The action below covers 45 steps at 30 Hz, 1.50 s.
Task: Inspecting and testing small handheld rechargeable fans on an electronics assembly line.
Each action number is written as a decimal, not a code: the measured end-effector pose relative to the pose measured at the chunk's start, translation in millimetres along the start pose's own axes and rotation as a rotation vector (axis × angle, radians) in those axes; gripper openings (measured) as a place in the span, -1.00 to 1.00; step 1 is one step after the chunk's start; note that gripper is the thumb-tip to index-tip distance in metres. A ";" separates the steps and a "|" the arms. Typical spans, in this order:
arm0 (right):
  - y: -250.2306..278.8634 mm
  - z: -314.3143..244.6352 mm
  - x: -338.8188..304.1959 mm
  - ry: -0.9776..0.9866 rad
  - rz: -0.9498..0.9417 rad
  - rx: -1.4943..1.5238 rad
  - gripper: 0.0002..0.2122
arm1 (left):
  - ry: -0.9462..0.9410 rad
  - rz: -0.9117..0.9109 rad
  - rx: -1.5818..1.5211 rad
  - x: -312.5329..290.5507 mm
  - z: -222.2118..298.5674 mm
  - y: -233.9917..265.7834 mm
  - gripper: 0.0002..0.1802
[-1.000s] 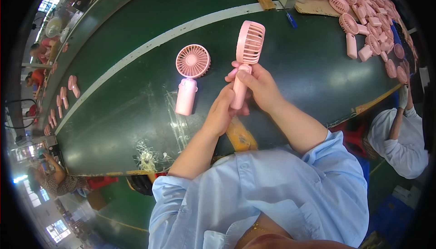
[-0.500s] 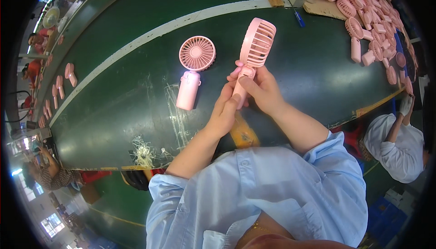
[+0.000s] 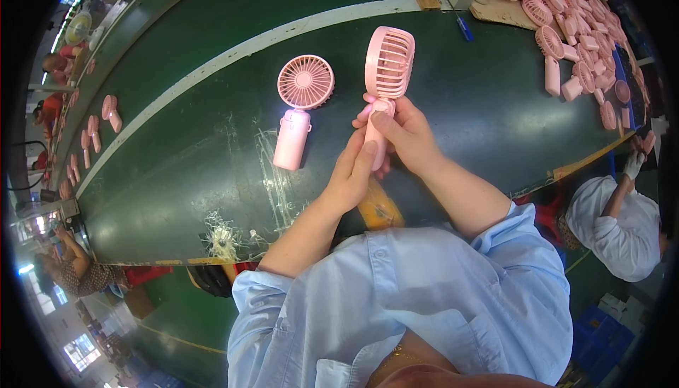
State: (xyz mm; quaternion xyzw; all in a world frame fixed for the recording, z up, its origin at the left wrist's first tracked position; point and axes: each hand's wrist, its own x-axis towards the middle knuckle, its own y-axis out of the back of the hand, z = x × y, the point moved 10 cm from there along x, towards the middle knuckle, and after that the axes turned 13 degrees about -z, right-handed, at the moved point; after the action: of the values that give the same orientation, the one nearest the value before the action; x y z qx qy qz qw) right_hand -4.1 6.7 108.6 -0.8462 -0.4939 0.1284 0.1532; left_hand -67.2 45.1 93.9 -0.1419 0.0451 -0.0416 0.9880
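Note:
Between both hands I hold a pink handheld fan (image 3: 390, 62) upright, its round slatted head turned partly sideways. My left hand (image 3: 357, 158) is closed round the lower handle, thumb along its side. My right hand (image 3: 407, 133) grips the upper handle, with its thumb on the front just below the fan's neck. Parts of the fingers are hidden behind the handle. To the left, a second pink handheld fan (image 3: 293, 139) lies on the green tabletop (image 3: 212, 140) with its round grille facing up; neither hand touches it.
A big heap of pink fans (image 3: 587, 41) fills the far right, beside a cardboard piece (image 3: 506, 16) and a blue pen-like tool (image 3: 464, 27). Several fans (image 3: 94, 133) stand in a row at left. Plastic scraps (image 3: 223, 238) lie near the front edge. A co-worker (image 3: 615, 225) sits at right.
The held fan's head has swung slightly left and turned, showing more of its slatted side. My hands keep their grip. The co-worker at right has moved a hand with a pink piece.

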 end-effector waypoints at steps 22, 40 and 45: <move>-22.1 -9.1 -5.3 0.084 -0.117 -0.074 -0.67 | 0.012 0.096 -0.599 2.7 -3.4 2.6 -0.30; 30.7 -14.8 6.0 0.190 0.142 0.295 -0.67 | 0.118 0.079 1.129 -34.9 75.9 15.2 -0.58; 32.3 -11.9 7.9 0.087 0.096 0.276 -0.67 | 0.209 0.508 1.488 -58.7 92.3 92.3 -0.44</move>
State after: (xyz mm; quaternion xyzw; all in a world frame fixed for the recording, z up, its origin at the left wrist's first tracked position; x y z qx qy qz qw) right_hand 29.8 -3.1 106.6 -0.8445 -0.4234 0.1657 0.2831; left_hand -109.7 164.4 160.4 0.5751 0.1289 0.1530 0.7932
